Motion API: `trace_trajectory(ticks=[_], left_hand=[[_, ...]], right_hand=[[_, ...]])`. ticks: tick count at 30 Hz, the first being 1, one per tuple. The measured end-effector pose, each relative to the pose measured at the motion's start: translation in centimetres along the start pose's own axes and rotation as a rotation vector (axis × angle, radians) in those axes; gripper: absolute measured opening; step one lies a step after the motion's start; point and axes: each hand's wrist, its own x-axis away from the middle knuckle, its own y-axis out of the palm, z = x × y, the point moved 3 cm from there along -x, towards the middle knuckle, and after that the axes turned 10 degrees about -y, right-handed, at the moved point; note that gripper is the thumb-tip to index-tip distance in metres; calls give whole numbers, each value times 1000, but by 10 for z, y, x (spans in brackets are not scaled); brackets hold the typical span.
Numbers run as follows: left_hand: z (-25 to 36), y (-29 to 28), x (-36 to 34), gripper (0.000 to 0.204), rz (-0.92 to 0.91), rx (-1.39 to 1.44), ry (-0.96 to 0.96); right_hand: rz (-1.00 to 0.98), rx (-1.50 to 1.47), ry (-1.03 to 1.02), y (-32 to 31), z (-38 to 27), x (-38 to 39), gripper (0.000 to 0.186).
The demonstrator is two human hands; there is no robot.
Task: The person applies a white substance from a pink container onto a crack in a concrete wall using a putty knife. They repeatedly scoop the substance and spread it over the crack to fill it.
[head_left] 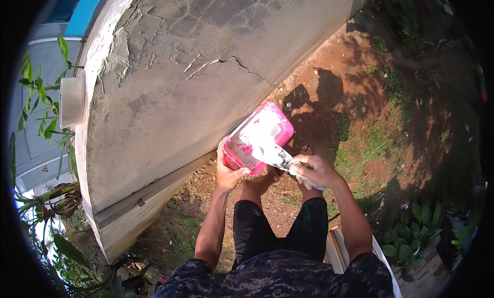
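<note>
A pink plastic tub smeared with white paste is tilted in front of me, close to the wall. My left hand grips its near left side, with the thumb over the rim. In my right hand is a putty knife, its blade coated in white and reaching into the tub. White paste covers much of the inside and glares in the sun, so its depth is hard to make out. The fingers of my right hand are streaked with white.
A cracked, peeling grey wall runs along my left, with a ledge low down. A white pipe end juts from its top beside green leaves. Reddish soil and grass lie to the right, plants at lower right.
</note>
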Motion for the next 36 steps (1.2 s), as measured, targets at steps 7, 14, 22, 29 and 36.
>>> trace_trajectory(ticks=[7, 14, 22, 29, 36], left_hand=[[-85, -62, -4, 96, 159, 400, -159], [-148, -127, -12, 98, 289, 466, -29], [-213, -173, -9, 106, 319, 449, 306], [-248, -181, 12, 112, 405, 545, 536], [-258, -189, 43, 98, 416, 462, 614]], right_hand=[[421, -166, -542, 10, 13, -91, 36], [578, 395, -1176, 41, 5, -210, 52], [748, 565, -1494, 53, 0, -260, 57], [715, 559, -1521, 67, -5, -275, 61], [631, 423, -1418, 97, 4, -273, 63]])
